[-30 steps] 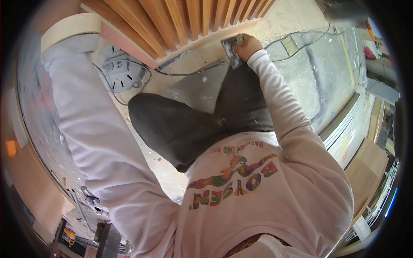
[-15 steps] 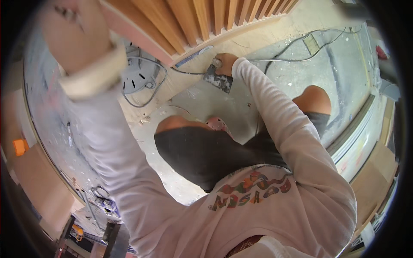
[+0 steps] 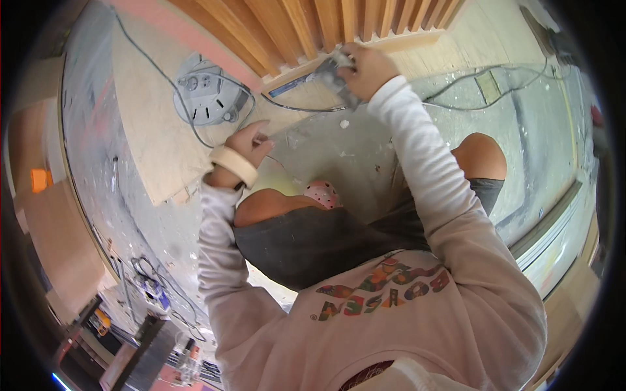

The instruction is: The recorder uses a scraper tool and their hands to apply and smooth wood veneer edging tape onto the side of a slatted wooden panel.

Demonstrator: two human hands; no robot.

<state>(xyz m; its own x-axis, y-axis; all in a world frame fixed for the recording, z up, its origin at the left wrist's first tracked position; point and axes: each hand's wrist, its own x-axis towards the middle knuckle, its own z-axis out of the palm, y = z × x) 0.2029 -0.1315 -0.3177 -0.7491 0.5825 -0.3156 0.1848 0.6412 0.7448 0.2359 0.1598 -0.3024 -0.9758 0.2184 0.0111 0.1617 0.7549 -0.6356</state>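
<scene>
1. The right grip (image 3: 370, 70) is wrapped around a flat scraper (image 3: 334, 81), its broad grey blade smeared with white and blurred here.
2. The scraper is just beside the lower rail of the slatted wooden panel (image 3: 319, 23); whether blade and rail touch, I cannot tell.
3. The left grip (image 3: 248, 140) is loosely curled well apart from the scraper, with nothing visible in it; something small inside the fingers cannot be ruled out. A wide pale ring (image 3: 233, 167) circles that wrist.
4. As for progress, the slats stand in a row along the rail, and pale marks show at several lower ends. I judge the work to be under way, since the scraper is in use-ready grasp at the rail; how much is finished or left cannot be told.
5. By the rail lies a blue strip (image 3: 291, 86), with a dark cable running near it.
6. Further left, a round grey slotted device (image 3: 207, 98) rests on a plywood sheet (image 3: 140, 124).
7. Beyond is the spattered floor (image 3: 450, 130), with a pink shoe (image 3: 321, 193) showing past the left knee.
</scene>
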